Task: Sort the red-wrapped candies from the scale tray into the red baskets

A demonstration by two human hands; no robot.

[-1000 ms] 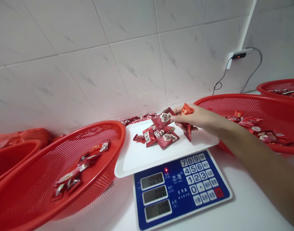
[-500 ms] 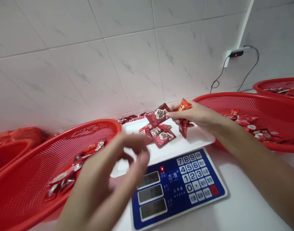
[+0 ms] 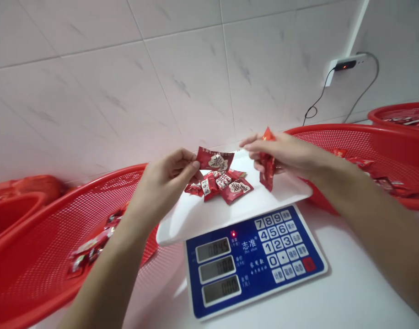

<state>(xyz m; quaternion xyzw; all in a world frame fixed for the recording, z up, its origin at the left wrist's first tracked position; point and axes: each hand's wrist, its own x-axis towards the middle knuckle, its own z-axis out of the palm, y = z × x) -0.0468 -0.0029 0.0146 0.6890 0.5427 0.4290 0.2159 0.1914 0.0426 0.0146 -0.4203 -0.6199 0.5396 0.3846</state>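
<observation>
The left hand (image 3: 163, 185) pinches a red foil candy packet (image 3: 214, 159) between its fingers; the right hand (image 3: 288, 155) grips a second red packet (image 3: 268, 171) above a white scale tray (image 3: 196, 224).

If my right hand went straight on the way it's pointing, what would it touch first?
Probably the red candy packet pinched in your left hand: your right hand's fingers aim toward it. Depth is unclear, though, so they might pass just above or beyond it, over the white scale tray.

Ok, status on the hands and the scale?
Left hand pinching red candy packet. Right hand gripping more red packets. Loose packets on white scale tray. Red mesh basket below left forearm.
</observation>
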